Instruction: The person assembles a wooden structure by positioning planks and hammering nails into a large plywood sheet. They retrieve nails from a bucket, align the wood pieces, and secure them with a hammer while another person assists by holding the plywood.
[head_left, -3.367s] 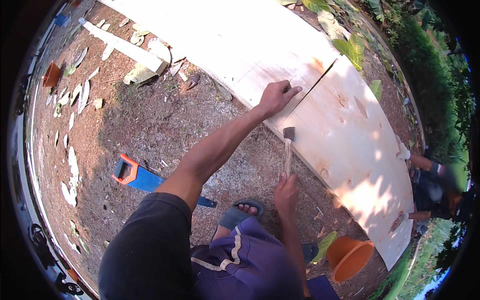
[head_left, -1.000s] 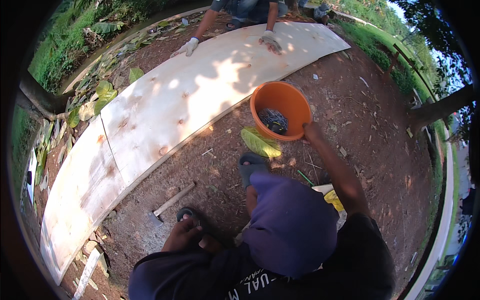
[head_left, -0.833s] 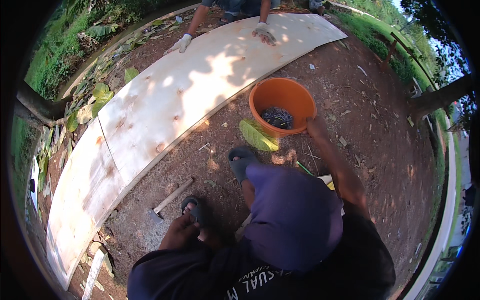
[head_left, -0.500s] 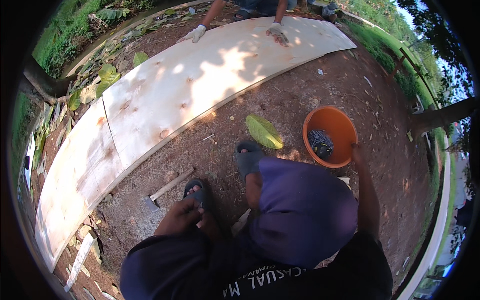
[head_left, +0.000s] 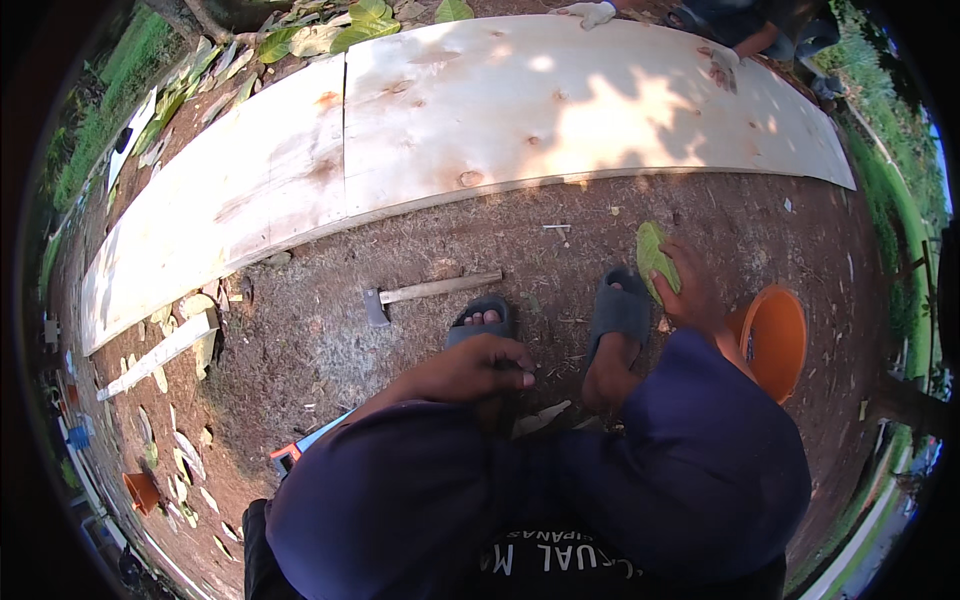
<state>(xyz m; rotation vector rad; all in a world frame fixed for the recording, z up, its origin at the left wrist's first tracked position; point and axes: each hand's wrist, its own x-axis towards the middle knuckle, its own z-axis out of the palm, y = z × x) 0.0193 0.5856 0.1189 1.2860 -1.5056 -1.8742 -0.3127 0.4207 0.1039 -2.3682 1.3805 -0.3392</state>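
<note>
My right hand (head_left: 692, 288) is closed on a green leaf (head_left: 652, 258), its fingers over the leaf's lower part, just right of my right sandal. Close beside that wrist stands an orange bucket (head_left: 780, 340), partly hidden by my forearm. My left hand (head_left: 483, 368) is above my left sandal with fingers curled together; what they hold, if anything, is too small to make out. On the dirt ahead of it lies a hatchet (head_left: 440, 287) with a wooden handle, its head to the left.
A long pale plywood sheet (head_left: 430, 130) spans the far side, with a seam left of its middle. Another person's gloved hand (head_left: 590, 13) and bare-fingered hand (head_left: 720, 70) rest on it. A wood strip (head_left: 160, 358) and an orange-and-blue tool (head_left: 290, 457) lie at left.
My right hand has left the bucket's rim and taken hold of the leaf. The view has swung left, so the sheet and hatchet appear farther right. My left hand stays curled.
</note>
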